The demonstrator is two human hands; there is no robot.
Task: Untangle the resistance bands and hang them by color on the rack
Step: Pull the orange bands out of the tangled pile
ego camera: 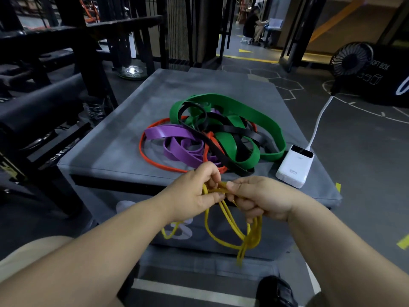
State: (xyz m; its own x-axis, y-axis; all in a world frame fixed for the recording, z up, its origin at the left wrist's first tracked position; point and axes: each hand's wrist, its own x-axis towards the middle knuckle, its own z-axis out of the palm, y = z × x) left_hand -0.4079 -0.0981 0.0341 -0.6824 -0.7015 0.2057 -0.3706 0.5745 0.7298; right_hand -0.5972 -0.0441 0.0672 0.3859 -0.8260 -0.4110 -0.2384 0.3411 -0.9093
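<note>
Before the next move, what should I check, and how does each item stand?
1. Left hand and right hand both pinch the yellow band: ok.
2. Yellow band hangs clear of the other bands on the grey box: ok.
3. Yellow band's strands run untwisted: not ok, bunched below the right hand.
4. Green band, purple band, orange band, black band separated: not ok, interlaced.
5. Hanging spot for yellow located: cannot tell.
</note>
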